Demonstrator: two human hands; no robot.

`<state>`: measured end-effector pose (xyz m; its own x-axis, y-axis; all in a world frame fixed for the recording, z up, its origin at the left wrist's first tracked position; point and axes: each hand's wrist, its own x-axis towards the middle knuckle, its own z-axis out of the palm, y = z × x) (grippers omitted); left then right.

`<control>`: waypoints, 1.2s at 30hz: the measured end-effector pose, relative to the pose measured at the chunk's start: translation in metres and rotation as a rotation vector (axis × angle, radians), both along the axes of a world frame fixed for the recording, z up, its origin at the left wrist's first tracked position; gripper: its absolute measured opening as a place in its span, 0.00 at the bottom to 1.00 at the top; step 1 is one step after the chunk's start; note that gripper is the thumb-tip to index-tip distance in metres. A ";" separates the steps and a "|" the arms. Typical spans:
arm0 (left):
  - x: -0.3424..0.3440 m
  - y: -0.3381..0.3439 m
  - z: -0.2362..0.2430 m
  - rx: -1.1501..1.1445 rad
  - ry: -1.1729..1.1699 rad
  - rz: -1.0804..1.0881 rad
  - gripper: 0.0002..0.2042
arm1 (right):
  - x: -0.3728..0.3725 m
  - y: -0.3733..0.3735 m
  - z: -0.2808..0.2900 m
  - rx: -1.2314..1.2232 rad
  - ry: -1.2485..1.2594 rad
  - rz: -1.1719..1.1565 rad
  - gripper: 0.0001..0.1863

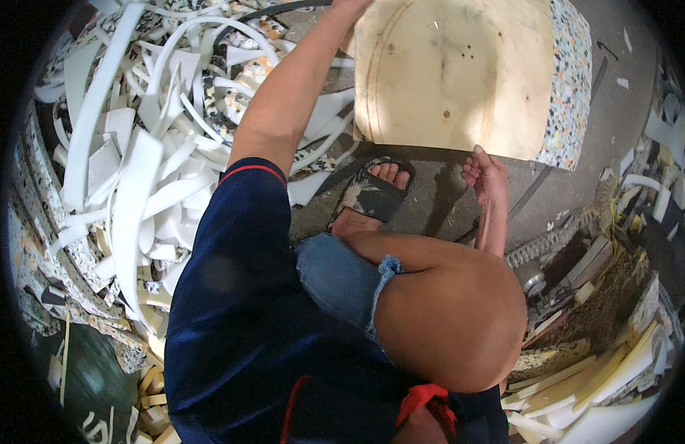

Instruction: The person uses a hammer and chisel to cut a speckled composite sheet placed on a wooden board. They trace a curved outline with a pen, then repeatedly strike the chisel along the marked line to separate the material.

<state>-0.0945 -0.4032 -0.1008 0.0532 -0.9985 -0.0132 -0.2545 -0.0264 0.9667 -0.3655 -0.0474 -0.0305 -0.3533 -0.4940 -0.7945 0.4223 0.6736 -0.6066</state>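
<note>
The wooden board is backed by a speckled foam sheet, bared past the board's right edge. The board's near edge is met by the right hand's thumb, fingers curled; whether it is gripped cannot be told. The left hand, by the board's far left corner, is mostly cut off, its hold unclear. Left of the board, room is taken by foam scraps; right of it, floor is left mostly open.

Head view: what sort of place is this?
Probably a foam or upholstery workshop: white foam offcuts are heaped on the left, pale strips lie at lower right, and speckled foam shows past a wooden board.
</note>
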 end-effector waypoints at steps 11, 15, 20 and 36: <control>0.021 -0.021 -0.011 0.248 0.317 -0.188 0.26 | 0.015 -0.001 -0.002 0.028 0.064 -0.015 0.16; 0.018 -0.024 -0.008 0.270 0.239 -0.190 0.26 | 0.021 0.004 0.001 -0.128 0.106 -0.115 0.16; 0.010 -0.034 -0.005 0.351 0.035 -0.103 0.24 | 0.018 0.004 0.001 -0.042 0.160 -0.060 0.17; 0.011 -0.018 -0.006 0.187 0.268 -0.157 0.34 | -0.100 0.000 -0.040 -0.252 0.320 -0.570 0.28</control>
